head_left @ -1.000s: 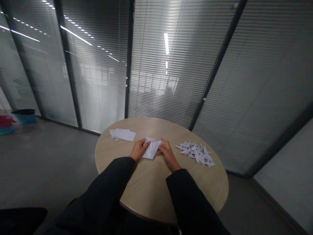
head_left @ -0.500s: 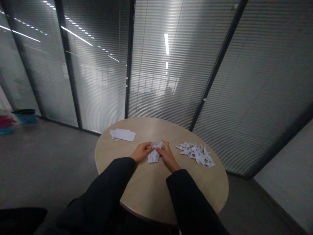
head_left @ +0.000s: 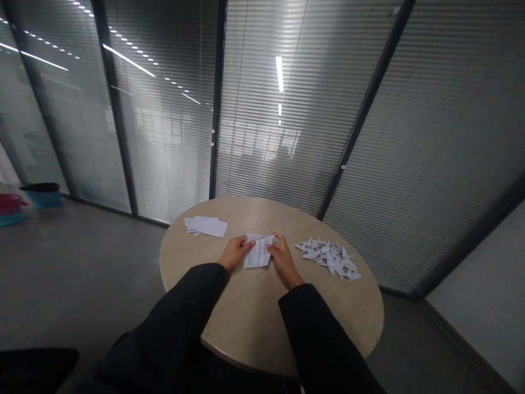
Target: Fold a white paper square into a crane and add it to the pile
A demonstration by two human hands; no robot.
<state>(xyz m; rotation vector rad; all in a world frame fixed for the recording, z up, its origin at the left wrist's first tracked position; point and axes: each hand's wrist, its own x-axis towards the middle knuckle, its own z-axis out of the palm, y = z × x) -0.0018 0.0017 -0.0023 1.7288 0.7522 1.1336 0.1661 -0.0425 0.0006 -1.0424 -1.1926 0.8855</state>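
Observation:
A folded white sheet with printed text (head_left: 257,252) lies on the round wooden table (head_left: 246,312), held up at the middle between my hands. My left hand (head_left: 235,253) grips its left edge with the fingertips. My right hand (head_left: 283,260) pinches its right corner, and the fingers hide part of the paper. To the left lies a small stack of white paper sheets (head_left: 206,225). To the right, apart from my right hand, sits a heap of small folded white paper shapes, like origami cranes (head_left: 330,259).
Black sleeves cover both forearms, which rest towards the table's near edge. Behind the table stands a glass wall (head_left: 266,109) with closed blinds. Coloured bins (head_left: 39,196) stand on the grey floor at far left.
The sheet has opened from a narrow pointed fold into a wider, flatter shape. My hands have moved slightly apart along its edges.

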